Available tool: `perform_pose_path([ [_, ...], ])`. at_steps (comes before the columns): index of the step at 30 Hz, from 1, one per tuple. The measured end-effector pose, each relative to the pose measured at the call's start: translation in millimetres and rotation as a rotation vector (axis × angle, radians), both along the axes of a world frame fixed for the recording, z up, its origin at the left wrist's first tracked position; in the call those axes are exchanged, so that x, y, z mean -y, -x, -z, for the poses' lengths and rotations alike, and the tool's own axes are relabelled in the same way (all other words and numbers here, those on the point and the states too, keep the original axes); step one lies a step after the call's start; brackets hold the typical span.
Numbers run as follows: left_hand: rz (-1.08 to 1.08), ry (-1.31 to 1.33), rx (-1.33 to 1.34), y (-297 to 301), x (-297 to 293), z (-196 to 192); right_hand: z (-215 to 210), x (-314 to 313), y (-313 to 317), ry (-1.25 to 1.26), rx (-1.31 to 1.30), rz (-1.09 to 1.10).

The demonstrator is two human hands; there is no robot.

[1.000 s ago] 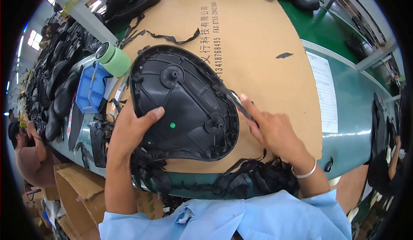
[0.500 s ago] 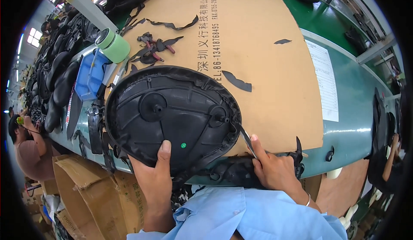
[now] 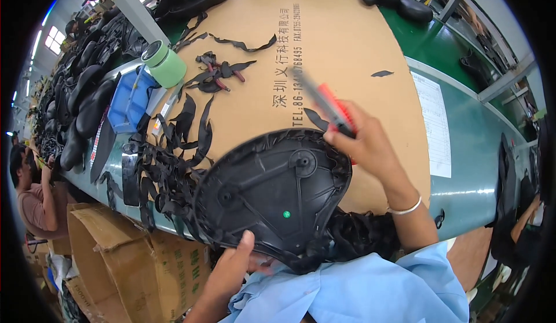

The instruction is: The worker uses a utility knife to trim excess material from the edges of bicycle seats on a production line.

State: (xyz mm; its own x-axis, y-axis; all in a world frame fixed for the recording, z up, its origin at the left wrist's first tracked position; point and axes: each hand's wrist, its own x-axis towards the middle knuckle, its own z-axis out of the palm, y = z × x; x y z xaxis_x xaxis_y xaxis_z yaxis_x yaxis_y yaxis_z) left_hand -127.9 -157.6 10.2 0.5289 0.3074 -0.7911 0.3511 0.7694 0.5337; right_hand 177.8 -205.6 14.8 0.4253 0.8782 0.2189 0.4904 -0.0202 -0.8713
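Note:
A black saddle [image 3: 263, 190] lies underside up in front of me, showing a ribbed plastic base, two round bosses and a small green sticker. My left hand [image 3: 231, 265] grips its near edge, thumb on top and fingers beneath, partly hidden. Over the far right rim, my right hand [image 3: 370, 140] is closed round a red utility knife [image 3: 335, 107]. The blade points up and to the left, blurred by motion and apart from the saddle. Beyond the saddle, a dark offcut [image 3: 315, 119] is partly covered by the knife.
Printed cardboard [image 3: 376, 39] covers the green table [image 3: 472, 149]. Black trimmings [image 3: 168, 172] pile up left of the saddle. Farther off are red-handled pliers [image 3: 217, 74], a green jar [image 3: 168, 68] and a blue bin [image 3: 130, 103]. Cartons [image 3: 127, 253] stand lower left; another person [image 3: 43, 195] is beyond.
My right hand has lifted the knife up and away from the saddle's right edge. The saddle has turned and come nearer and rightward with my left hand, uncovering the pile of trimmings.

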Motion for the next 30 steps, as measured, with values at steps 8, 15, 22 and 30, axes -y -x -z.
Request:
perform_pose_path([
  [8,0.609,-1.438,0.273,-112.0,-52.7,-73.4,-37.4,8.4,-26.7,-0.076,-0.364,0.252],
  [15,0.831,-1.849,0.040,-174.0,-74.8,-25.7,-43.6,37.2,-0.7,0.201,-0.021,0.212],
  [22,0.640,-1.542,0.241,-176.3,-73.8,-10.9,-15.8,14.3,14.1,0.261,0.360,0.127],
  [30,0.739,-1.508,0.154,-187.4,-61.3,-12.8,-13.0,30.7,7.4,0.082,-0.673,0.238],
])
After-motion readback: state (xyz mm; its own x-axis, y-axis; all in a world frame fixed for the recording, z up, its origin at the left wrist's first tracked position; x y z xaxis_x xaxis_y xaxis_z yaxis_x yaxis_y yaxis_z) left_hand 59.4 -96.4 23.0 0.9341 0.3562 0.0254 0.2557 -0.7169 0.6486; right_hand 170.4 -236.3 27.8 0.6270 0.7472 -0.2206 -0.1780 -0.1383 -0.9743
